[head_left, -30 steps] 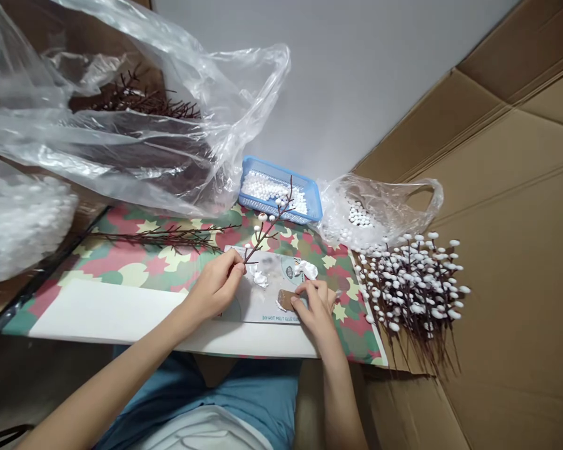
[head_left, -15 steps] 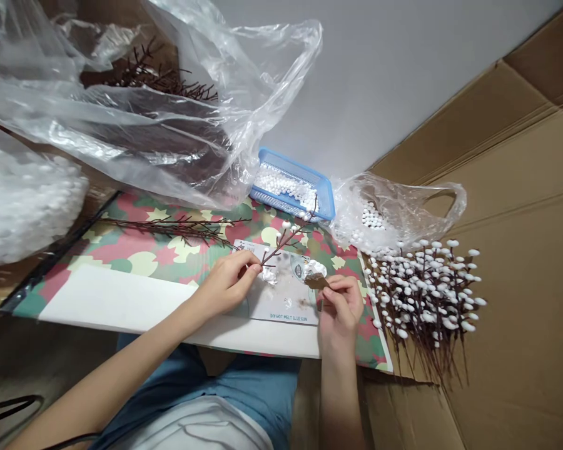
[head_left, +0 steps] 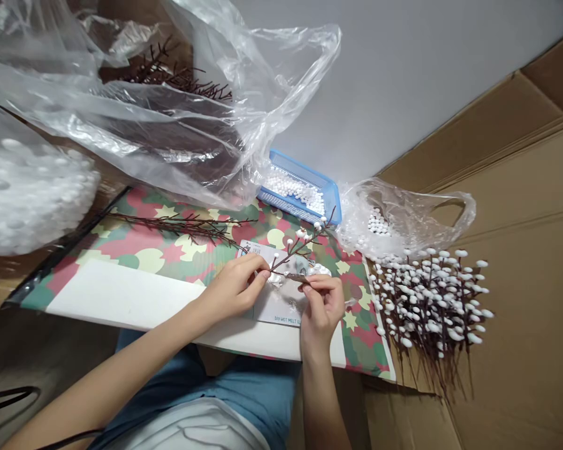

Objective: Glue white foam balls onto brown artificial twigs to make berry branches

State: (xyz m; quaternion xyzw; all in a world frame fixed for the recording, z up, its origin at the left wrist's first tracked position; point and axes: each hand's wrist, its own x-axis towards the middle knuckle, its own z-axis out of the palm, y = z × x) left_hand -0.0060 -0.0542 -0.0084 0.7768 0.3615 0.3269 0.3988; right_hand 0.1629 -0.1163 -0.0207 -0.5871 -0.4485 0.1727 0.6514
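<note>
"What are the hands doing?"

"Over the desk (head_left: 122,294), right of its middle, the left hand (head_left: 237,284) pinches a dark twig (head_left: 294,252). The right hand (head_left: 323,306) pinches a brown card scrap (head_left: 296,277); whether it touches the twig, I can't tell."

"What could go wrong?"

"A loose left pinch could let the twig roll or dip into the white paste (head_left: 319,269) beneath; a careless card could knock off white berries (head_left: 303,234)."

"Which way does it point?"

"Its long axis slants rightward, tip towards the desk's back edge, by a blue basket (head_left: 304,169)."
</note>
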